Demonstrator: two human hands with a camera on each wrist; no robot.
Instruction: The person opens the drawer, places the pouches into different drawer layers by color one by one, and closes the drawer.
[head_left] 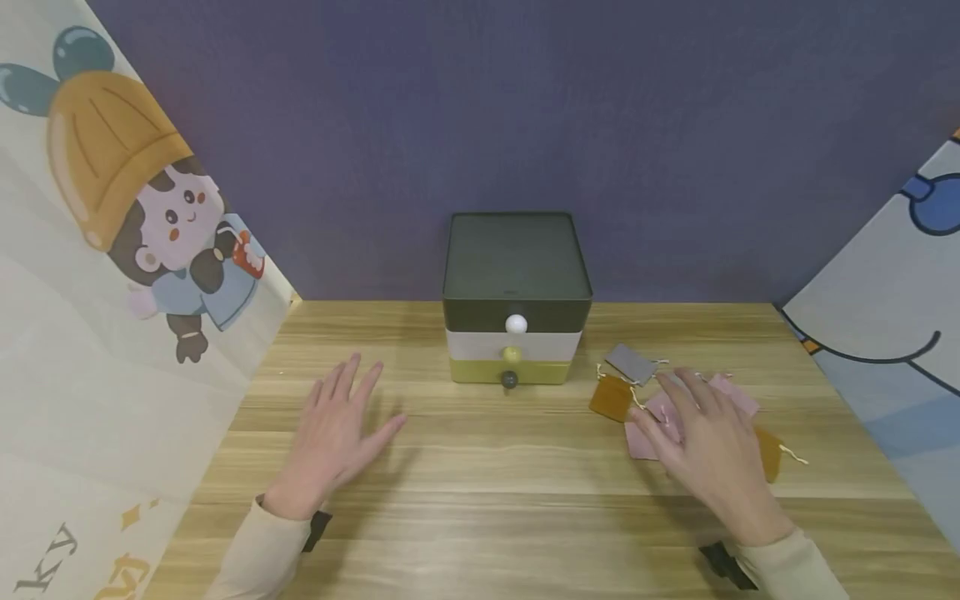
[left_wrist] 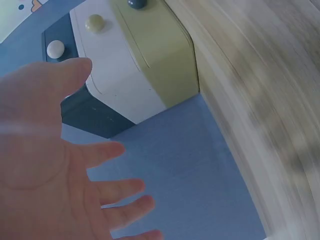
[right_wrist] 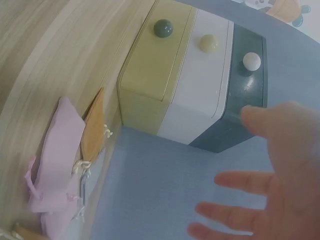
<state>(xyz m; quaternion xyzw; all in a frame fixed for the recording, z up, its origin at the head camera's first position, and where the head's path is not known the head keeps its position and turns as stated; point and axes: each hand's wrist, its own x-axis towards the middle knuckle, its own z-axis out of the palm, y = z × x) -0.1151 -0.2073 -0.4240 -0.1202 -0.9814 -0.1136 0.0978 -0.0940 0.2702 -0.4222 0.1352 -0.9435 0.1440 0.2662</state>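
My left hand [head_left: 330,437] is spread over the left part of the wooden table, holding nothing. On the right, my right hand [head_left: 712,446] hovers with parted fingers above a group of small drawstring pouches and partly hides them. Among these are a pink pouch [head_left: 641,442], an orange-brown pouch [head_left: 611,398], a grey pouch [head_left: 632,363] and another orange-brown pouch [head_left: 770,454]. In the right wrist view the pink pouch [right_wrist: 60,150] lies apart from the fingers. A three-tier drawer box [head_left: 517,258] stands between the hands at the back, its drawers closed.
The box's drawers carry a white knob [head_left: 516,324], a yellow-green knob [head_left: 512,354] and a dark knob [head_left: 509,380]. Behind it rises a blue-purple wall [head_left: 360,167]. Cartoon-printed panels [head_left: 75,375] flank the wooden table [head_left: 480,500] on both sides.
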